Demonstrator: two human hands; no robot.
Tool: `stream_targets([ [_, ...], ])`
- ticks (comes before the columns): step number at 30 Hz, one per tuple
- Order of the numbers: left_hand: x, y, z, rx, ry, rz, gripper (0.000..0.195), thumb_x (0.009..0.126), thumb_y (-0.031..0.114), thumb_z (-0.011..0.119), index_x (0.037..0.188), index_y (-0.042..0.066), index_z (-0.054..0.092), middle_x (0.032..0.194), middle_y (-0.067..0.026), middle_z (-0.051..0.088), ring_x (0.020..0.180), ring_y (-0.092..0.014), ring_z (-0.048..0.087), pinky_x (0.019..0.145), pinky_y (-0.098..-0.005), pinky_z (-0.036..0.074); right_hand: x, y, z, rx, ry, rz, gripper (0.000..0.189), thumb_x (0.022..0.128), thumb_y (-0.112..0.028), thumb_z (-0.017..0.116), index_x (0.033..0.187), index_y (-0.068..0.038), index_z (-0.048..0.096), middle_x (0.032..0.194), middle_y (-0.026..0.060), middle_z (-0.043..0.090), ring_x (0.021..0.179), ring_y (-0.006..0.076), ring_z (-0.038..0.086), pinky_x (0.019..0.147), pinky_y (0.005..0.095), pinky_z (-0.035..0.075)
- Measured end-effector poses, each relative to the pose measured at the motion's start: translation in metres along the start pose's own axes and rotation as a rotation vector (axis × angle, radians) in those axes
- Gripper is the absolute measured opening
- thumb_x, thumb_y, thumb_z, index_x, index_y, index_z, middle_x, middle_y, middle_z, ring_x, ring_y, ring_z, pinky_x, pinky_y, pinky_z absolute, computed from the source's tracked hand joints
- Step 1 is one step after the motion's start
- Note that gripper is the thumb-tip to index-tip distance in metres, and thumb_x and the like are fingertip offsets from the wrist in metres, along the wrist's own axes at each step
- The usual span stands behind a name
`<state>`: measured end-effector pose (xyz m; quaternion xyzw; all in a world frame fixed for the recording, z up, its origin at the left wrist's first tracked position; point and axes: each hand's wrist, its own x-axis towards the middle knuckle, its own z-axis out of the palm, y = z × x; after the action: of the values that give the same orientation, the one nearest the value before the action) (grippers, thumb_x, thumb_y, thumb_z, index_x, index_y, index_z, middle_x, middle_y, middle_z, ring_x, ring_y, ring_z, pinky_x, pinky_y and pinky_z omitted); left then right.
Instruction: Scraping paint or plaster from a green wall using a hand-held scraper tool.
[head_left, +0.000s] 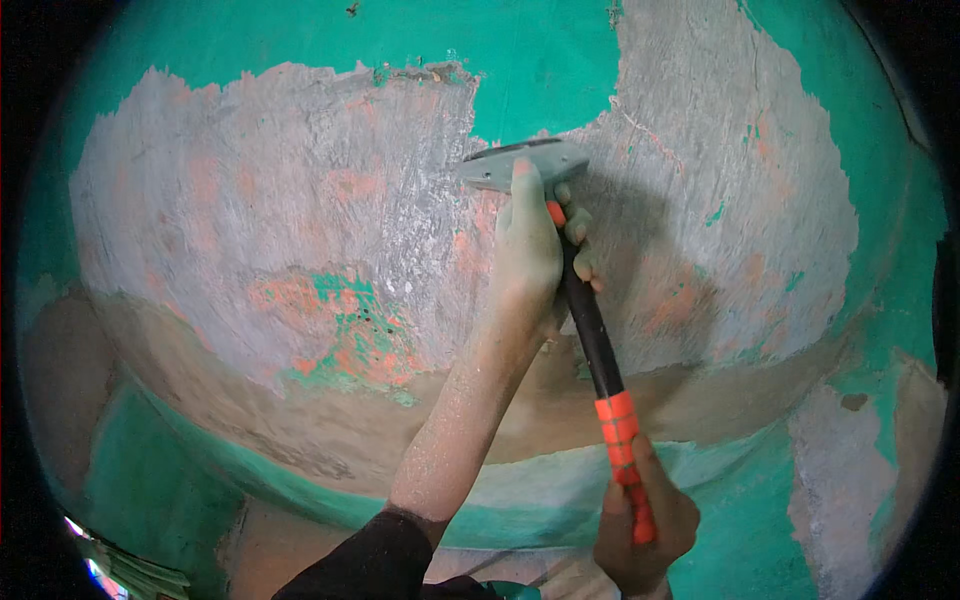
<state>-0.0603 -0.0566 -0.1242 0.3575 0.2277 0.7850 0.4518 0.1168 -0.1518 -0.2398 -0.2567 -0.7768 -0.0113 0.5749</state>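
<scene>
A long-handled paint scraper (589, 330) lies slantwise across the wall, its grey head (495, 169) at the lower edge of a patch of green paint (544, 90). My left hand (536, 240) wraps the upper part of the black shaft, thumb pressed flat on the head and fingers curled round the right side. Lower down, my right hand (649, 517) grips the orange-and-black end of the handle. The blade edge is mostly hidden behind the head. Pale dust speckles my left forearm (457, 420).
Around the head the wall is stripped to rough grey plaster (247, 172) with orange traces. Green flecks (349, 296) remain at lower left. A brown band (247, 405) curves below, with green paint (720, 540) under it. Slatted material (142, 566) shows at bottom left.
</scene>
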Motion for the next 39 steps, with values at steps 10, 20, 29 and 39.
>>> stream_targets([
  [10, 0.001, -0.009, 0.012, -0.088, -0.051, -0.026, 0.041, 0.093, 0.052, 0.033, 0.091, 0.012, 0.043, 0.058, 0.0035, 0.038, 0.039, -0.01, 0.039, 0.037, -0.0283, 0.04, 0.013, -0.015, -0.02, -0.103, 0.111, 0.016, 0.026, 0.085, -0.005, 0.052, 0.103, 0.011, 0.06, 0.09, 0.0214, 0.066, 0.071, 0.0265, 0.065, 0.062, 0.0299, 0.05],
  [20, 0.001, -0.015, 0.019, -0.183, -0.119, 0.013, 0.042, 0.095, 0.047, 0.029, 0.08, 0.008, 0.038, 0.06, -0.004, 0.044, 0.04, -0.016, 0.044, 0.037, -0.0331, 0.044, 0.032, -0.024, -0.028, -0.105, 0.174, 0.025, 0.024, 0.089, -0.006, 0.05, 0.091, 0.013, 0.065, 0.087, 0.0209, 0.067, 0.07, 0.0234, 0.067, 0.063, 0.0306, 0.052],
  [29, 0.001, -0.014, 0.02, -0.136, -0.079, 0.042, 0.043, 0.094, 0.048, 0.034, 0.091, 0.008, 0.049, 0.058, 0.0031, 0.038, 0.039, -0.008, 0.038, 0.033, -0.0242, 0.039, 0.026, -0.016, -0.026, -0.138, 0.06, -0.084, 0.026, 0.09, -0.006, 0.047, 0.098, 0.016, 0.06, 0.09, 0.023, 0.066, 0.063, 0.0261, 0.066, 0.053, 0.0284, 0.051],
  [39, 0.0, -0.01, 0.019, -0.067, -0.023, 0.074, 0.041, 0.094, 0.048, 0.034, 0.09, 0.01, 0.049, 0.057, 0.0048, 0.036, 0.038, -0.006, 0.035, 0.032, -0.0232, 0.035, 0.017, -0.001, -0.03, -0.093, -0.07, -0.146, 0.03, 0.085, -0.005, 0.055, 0.114, 0.004, 0.056, 0.102, 0.019, 0.065, 0.073, 0.0274, 0.066, 0.059, 0.0295, 0.051],
])
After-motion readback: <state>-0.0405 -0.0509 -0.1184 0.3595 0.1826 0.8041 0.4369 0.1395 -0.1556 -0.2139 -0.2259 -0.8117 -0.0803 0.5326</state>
